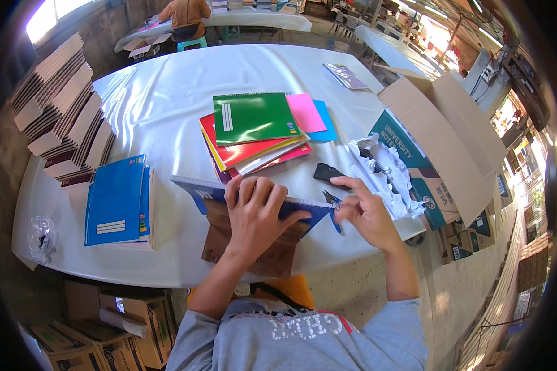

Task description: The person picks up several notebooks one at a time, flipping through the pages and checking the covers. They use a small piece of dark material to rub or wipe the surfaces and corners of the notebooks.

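Observation:
My left hand (254, 213) presses down on a blue spiral notebook (195, 188) stood on its edge over a brown paper sheet (278, 256) at the table's front edge. My right hand (365, 213) pinches the notebook's right corner, where a small dark pointed piece (332, 198) sticks out. A black flat object (326, 172) lies just beyond my right fingers.
A pile of coloured notebooks topped by a green one (254, 117) lies mid-table. Blue notebooks (114, 201) and tall notebook stacks (62, 105) stand at left. Crumpled white paper (384, 176) and an open cardboard box (445, 142) are at right. A person (182, 15) sits far back.

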`<state>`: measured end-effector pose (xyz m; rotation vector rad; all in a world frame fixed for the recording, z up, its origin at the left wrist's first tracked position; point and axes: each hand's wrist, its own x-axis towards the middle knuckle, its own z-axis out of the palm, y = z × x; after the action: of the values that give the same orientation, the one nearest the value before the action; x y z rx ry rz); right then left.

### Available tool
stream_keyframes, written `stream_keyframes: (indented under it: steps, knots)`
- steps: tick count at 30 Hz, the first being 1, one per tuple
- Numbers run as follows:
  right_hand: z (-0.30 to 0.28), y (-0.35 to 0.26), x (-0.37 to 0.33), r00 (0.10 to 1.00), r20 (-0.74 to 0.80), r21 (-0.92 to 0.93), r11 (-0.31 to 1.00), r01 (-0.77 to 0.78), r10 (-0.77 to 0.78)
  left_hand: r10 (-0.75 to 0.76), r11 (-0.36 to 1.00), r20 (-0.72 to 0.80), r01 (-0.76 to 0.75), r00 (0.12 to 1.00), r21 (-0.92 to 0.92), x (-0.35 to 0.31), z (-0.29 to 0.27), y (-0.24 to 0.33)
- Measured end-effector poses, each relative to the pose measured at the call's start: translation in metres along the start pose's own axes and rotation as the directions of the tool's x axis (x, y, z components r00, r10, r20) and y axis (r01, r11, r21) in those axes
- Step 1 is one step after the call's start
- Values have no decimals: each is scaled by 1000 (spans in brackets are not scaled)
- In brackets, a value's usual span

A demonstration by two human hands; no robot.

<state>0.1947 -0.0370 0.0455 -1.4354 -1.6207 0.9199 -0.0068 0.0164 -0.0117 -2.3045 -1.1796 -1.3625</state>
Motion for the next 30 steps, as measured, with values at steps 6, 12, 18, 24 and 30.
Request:
stream_keyframes:
  steps: [6,12,18,24,30]
  knots:
    - [-4,15,0,905,-14,-306,863,401,-426,-34,999,48,35,998,-8,1,-1,2]
    - [-7,17,9,895,191,-234,867,440,-403,-46,997,118,53,992,-62,8,-7,0]
    - [-45,27,35,869,491,58,993,-102,61,-34,989,108,49,994,-140,14,-8,3]
    - [-38,30,21,915,373,26,984,-177,155,-97,990,68,103,993,-98,9,0,1]
    - [-18,22,7,930,-65,-181,921,346,-362,-95,988,1,95,995,-123,13,4,4]
